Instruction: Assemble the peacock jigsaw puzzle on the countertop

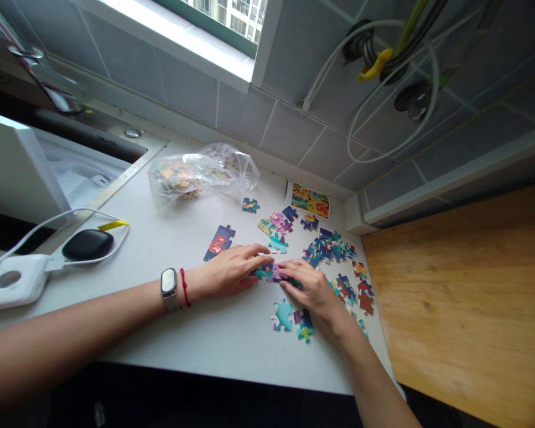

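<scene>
White kitchen countertop under a grey tiled wall, with a sink off at the far left and a white gadget plus a black oval case parked inside a looped cable. Moving right, a clear plastic bag holds a good heap of jigsaw pieces that haven't come out yet. Below it sits a joined strip with a red figure on it, which looks like the only chunk of any size that's put together. The person's left hand, with a watch and a red cord bracelet at the wrist, lies flat on the counter, fingers stretched out and the tips pressing on a teal piece. The right hand meets it from the other side, fingers likewise flat and pushing a purple piece against the teal one, so neither hand is closed around anything. Just below are two single pieces, and up to the right a scatter of loose pieces spreads toward the counter's edge, with a small picture card by the wall. A wooden worktop takes over at the right. Looks like early days: a couple of small joins done, most of it loose or bagged. No readable writing anywhere — the watch face is blank and the card shows only cartoon colours.
</scene>
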### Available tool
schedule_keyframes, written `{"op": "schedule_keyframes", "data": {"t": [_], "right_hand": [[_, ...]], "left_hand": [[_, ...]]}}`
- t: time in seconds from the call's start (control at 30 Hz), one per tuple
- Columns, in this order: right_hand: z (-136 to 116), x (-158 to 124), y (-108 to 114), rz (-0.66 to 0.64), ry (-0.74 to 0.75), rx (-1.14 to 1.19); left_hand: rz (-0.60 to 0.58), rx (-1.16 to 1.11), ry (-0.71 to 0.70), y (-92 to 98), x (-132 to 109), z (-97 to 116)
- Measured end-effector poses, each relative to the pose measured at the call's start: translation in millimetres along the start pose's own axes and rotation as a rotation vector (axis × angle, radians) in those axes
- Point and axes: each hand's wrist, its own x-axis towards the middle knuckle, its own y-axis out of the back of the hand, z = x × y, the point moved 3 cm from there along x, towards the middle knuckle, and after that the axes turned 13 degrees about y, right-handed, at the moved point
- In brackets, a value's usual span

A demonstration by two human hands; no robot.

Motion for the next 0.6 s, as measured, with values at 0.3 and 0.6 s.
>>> {"op": "schedule_keyframes", "data": {"t": [0.3,0.6], "right_hand": [[-10.0,-3.2,3.6,0.028,0.002,-0.06],[-21.9,-6.8,1.9,0.004,-0.155,-0.172]], "left_hand": [[-0.008,-0.033,0.006,1.1,1.1,-0.8],[0.01,-0.071,0.009,2.2,1.6,0.2]]}}
